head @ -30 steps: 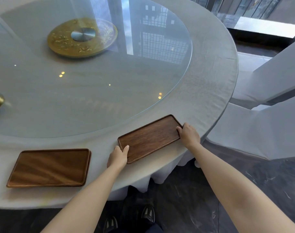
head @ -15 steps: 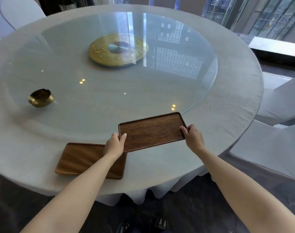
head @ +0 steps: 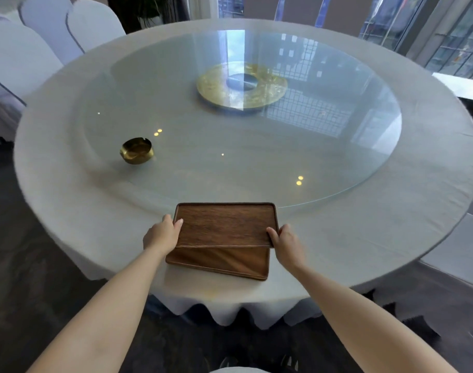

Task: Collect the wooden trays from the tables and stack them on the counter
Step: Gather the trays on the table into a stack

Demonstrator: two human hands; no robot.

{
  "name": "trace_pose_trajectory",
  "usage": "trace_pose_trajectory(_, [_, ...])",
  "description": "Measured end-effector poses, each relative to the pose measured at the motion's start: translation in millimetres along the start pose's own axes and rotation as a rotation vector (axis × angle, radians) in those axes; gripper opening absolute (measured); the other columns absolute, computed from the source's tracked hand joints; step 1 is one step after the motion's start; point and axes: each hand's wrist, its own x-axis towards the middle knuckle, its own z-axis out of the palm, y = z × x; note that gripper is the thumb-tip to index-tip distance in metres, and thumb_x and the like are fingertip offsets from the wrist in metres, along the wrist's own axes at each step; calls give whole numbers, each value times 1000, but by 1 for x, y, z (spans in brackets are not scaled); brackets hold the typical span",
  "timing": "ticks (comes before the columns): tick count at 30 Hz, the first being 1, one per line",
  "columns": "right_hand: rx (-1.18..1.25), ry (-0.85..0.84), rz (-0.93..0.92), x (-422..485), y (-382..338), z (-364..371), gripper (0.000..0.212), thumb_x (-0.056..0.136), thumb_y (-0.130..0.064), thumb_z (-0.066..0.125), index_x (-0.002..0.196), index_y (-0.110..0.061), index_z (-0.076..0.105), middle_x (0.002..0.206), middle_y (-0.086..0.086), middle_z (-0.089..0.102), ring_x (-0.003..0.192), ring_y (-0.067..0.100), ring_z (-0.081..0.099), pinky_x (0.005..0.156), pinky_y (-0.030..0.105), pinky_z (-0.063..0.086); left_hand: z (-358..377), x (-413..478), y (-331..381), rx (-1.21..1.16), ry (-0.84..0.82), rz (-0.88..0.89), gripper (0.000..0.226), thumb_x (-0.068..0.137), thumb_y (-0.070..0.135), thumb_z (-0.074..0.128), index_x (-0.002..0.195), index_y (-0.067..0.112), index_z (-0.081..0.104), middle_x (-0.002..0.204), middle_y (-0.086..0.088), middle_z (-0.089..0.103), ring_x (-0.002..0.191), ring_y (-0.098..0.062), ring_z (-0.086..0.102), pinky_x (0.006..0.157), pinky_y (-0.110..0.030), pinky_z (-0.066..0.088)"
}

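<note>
A dark wooden tray (head: 224, 224) is held level between both hands, just above a second wooden tray (head: 219, 261) that lies on the round table (head: 68, 211) near its front edge. The upper tray covers most of the lower one; only the lower tray's near strip shows. My left hand (head: 161, 234) grips the upper tray's left short edge, thumb on top. Its right near corner is gripped by my right hand (head: 284, 240). Whether the two trays touch at the back, I cannot tell.
A glass turntable (head: 337, 162) with a gold centre disc (head: 240, 88) covers the table's middle. A small brass bowl (head: 136, 154) stands on the glass at the left. White-covered chairs (head: 28, 49) stand at the far left, more at the right. Dark floor lies below.
Both hands lifted the right-hand tray off the cloth and carried it left; it now hangs over the second tray. The view has swung left with it.
</note>
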Motion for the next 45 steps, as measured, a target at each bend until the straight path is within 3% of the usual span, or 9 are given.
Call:
trace_pose_trajectory(4, [-78,-13,35,-15,-1,23,34,97,-44,35,89,-11,38,102,19,66,93,37,63,68,37,42,6,8,-15,77,-86,15,46,99,38,25,114,0,45,120,-25,59,111,-39,56,88,-40,44])
trace_pose_trajectory(10, [-188,-25,63,-26,4,33,40,96,-47,31,95,-9,45,97,13,67,86,33,65,75,43,53,20,11,-24,85,-205,33,45,99,38,25,117,0,42,125,-26,57,115,-38,55,90,-41,44])
trace_pose_trajectory(14, [-250,-40,75,-30,9,38,34,97,-46,30,90,-14,37,86,7,61,76,29,61,66,38,47,26,11,-26,93,-239,49,45,99,37,24,119,1,41,125,-25,56,115,-38,54,91,-41,44])
trace_pose_trajectory(17, [-284,-43,90,-33,12,42,34,98,-45,29,91,-13,37,87,11,61,85,34,64,64,35,41,28,11,-28,113,-251,79,44,99,38,22,120,3,39,123,-24,58,112,-38,56,90,-40,45])
trace_pose_trajectory(21, [-306,-45,97,-37,13,45,37,98,-45,28,97,-11,42,102,15,67,91,35,65,70,39,47,29,10,-33,164,-251,119,43,99,39,18,120,6,37,119,-23,60,107,-37,58,86,-39,46])
trace_pose_trajectory(24, [-323,-56,98,-37,12,45,43,98,-45,27,108,-8,45,104,15,67,94,36,65,76,42,50,31,9,-36,167,-235,129,42,99,38,18,120,7,36,118,-23,60,106,-38,58,86,-39,45])
trace_pose_trajectory(34, [-303,-126,93,-41,11,46,45,98,-46,27,117,-8,43,108,15,66,97,35,64,84,47,53,29,10,-34,102,-182,88,36,100,31,19,119,6,39,118,-25,58,108,-40,56,87,-40,44])
trace_pose_trajectory(40, [14,-104,162,-39,4,44,45,97,-41,35,119,-2,45,120,17,59,109,32,57,94,46,47,30,12,-31,-99,-262,5,50,98,38,31,133,3,34,133,-25,50,121,-40,49,98,-43,40])
trace_pose_trajectory(45, [356,-89,362,-29,-2,46,56,87,-41,57,123,1,47,120,15,60,110,31,58,97,43,47,30,13,-32,-296,-372,-31,73,86,49,55,133,-4,35,138,-22,47,125,-36,47,102,-41,39])
